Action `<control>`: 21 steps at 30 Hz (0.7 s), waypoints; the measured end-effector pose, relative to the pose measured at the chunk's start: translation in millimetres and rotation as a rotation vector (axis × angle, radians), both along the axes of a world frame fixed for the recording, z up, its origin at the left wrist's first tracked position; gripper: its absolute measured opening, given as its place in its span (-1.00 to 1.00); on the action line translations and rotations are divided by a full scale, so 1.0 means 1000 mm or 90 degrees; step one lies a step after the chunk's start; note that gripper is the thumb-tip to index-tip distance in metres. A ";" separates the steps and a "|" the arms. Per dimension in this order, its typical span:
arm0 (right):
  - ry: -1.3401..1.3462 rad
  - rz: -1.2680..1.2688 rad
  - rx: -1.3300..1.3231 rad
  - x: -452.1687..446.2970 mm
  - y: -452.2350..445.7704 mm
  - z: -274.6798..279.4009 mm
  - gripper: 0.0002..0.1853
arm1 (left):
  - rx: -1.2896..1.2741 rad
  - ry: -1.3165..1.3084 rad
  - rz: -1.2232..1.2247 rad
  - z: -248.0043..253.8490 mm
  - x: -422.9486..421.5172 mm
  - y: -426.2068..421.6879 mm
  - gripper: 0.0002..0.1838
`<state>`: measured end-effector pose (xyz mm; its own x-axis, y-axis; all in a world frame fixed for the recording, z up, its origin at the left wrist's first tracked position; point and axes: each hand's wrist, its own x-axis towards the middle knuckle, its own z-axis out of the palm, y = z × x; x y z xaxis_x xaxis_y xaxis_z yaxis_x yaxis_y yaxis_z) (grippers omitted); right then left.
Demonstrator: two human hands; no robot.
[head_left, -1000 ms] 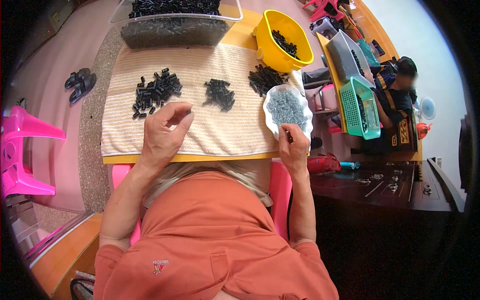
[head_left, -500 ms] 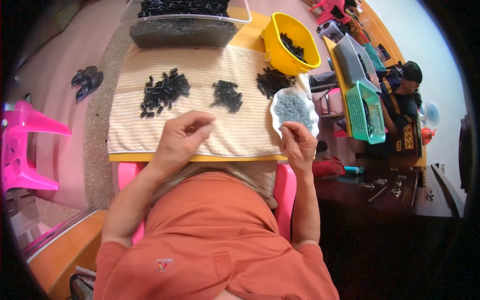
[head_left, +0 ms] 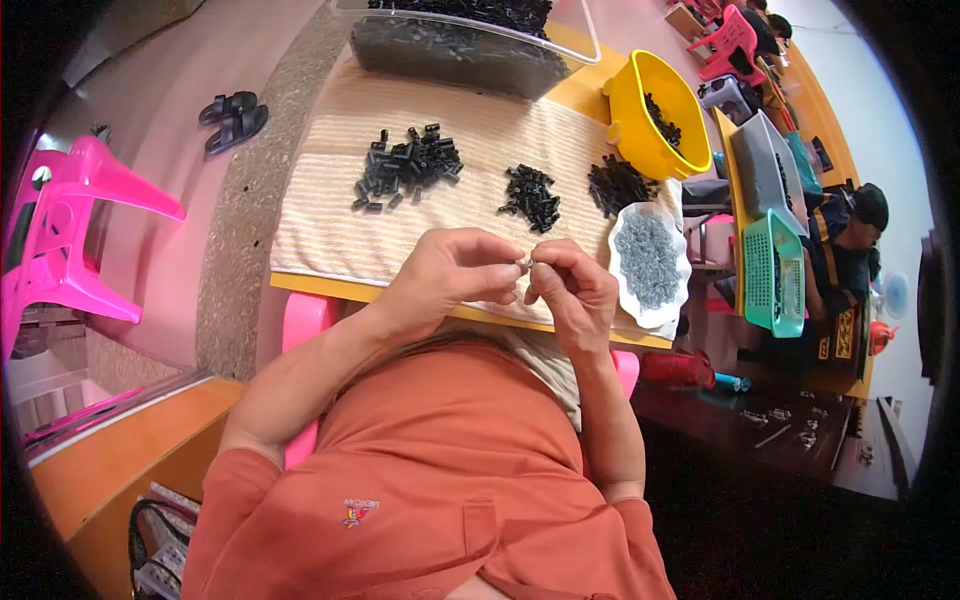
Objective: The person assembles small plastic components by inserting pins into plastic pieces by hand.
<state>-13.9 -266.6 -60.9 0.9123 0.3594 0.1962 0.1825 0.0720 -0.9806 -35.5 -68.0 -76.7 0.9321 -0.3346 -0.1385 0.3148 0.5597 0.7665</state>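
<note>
My left hand point(head_left: 450, 272) and my right hand point(head_left: 575, 290) meet fingertip to fingertip over the towel's front edge. Both are closed in a pinch. Between the fingertips shows a tiny shiny piece point(head_left: 525, 263), too small to name. Just right of my right hand, a white scalloped dish point(head_left: 680, 268) holds many tiny grey pieces point(head_left: 648, 258). Beyond my hands lie a heap of short black tubes point(head_left: 410, 163), a heap of smaller black parts point(head_left: 531, 197) and a pile of thin black pieces point(head_left: 618, 187).
A striped towel point(head_left: 325, 215) covers the table. At the back stand a clear bin point(head_left: 455, 55) of black parts and a yellow tub point(head_left: 632, 110). To the right are a green basket point(head_left: 772, 280), a grey bin point(head_left: 765, 165) and a seated person point(head_left: 845, 235). A pink stool point(head_left: 90, 235) stands left.
My hands were apart, the right one at the dish's edge and the left over the towel; now their fingertips meet. The view has shifted, so the table sits farther right.
</note>
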 end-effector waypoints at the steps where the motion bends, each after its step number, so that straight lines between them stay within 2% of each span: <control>1: 0.003 -0.003 0.009 0.000 0.002 -0.001 -0.90 | -0.003 0.004 0.000 0.001 0.000 0.000 -0.76; 13: 0.041 0.015 0.034 -0.002 0.010 -0.008 -0.90 | -0.016 -0.004 0.053 -0.006 0.002 0.000 -0.85; 21: 0.152 0.012 -0.025 -0.003 0.009 0.000 -0.83 | 0.202 -0.149 0.127 -0.004 0.001 -0.003 -0.87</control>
